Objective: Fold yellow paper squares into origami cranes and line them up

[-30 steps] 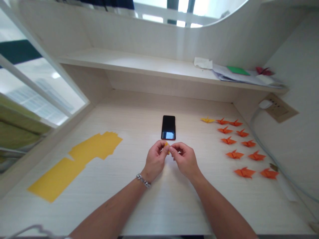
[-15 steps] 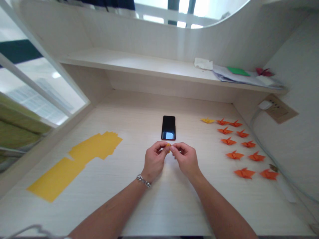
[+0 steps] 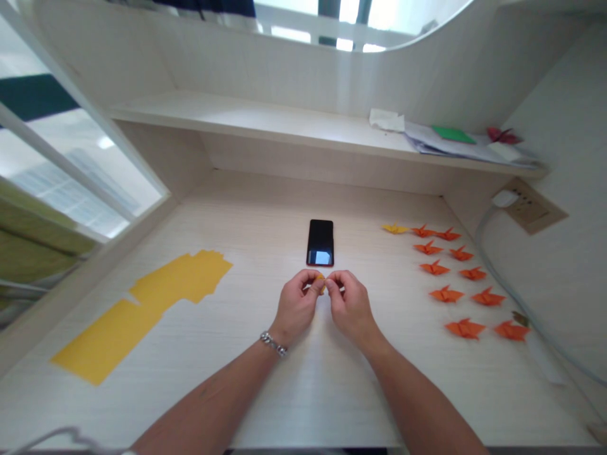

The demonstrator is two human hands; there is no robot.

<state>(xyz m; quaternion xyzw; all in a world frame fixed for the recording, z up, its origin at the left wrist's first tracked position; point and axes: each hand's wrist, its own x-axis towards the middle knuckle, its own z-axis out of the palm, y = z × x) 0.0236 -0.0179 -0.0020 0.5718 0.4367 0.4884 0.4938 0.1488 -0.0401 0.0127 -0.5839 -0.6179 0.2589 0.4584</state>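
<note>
A small folded piece of yellow paper (image 3: pixel 322 284) is pinched between my two hands, mostly covered by the fingers. My left hand (image 3: pixel 298 302), below which a chain bracelet circles the wrist, grips its left side with thumb and forefinger. On the other side, my right hand (image 3: pixel 349 303) is closed on the paper with the fingertips together. Just beyond the hands lies a black phone (image 3: pixel 320 242). Yellow paper sheets (image 3: pixel 111 338) are spread, overlapping, on the left of the desk. To the right stand a yellow paper crane (image 3: pixel 395 229) and several orange paper cranes (image 3: pixel 446 294).
A shelf (image 3: pixel 265 123) runs along the back above the desk (image 3: pixel 265 208), with papers (image 3: pixel 443 146), a green card (image 3: pixel 453 134) and a crumpled tissue (image 3: pixel 386 119) on it. A cable (image 3: pixel 502 284) hangs from the wall socket (image 3: pixel 528 205) at the right edge.
My right hand has shifted slightly left and turned a little, its thumb now more upright against the yellow paper. The left hand has barely moved.
</note>
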